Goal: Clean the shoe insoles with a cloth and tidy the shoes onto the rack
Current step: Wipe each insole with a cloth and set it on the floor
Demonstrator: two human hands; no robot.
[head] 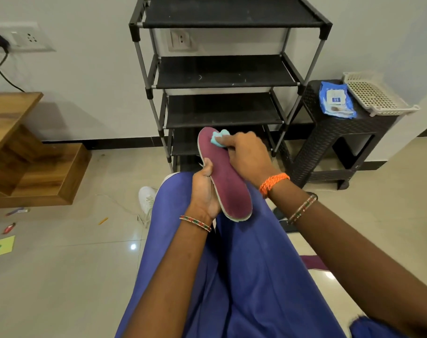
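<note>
Here, left hand (205, 191) fingers closed around the purple insole (222, 176), above the lap. Right hand (246, 152) fingers pinching the blue cloth (218, 139), pressed on its top end.

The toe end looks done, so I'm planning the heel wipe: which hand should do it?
Right hand: it already pinches the cloth on the insole, while the left hand grips its edge.

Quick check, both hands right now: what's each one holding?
Left hand: closed on the edge of the maroon insole, holding it up over the lap.
Right hand: closed on the light blue cloth, pressing it against the insole's toe end.
</note>
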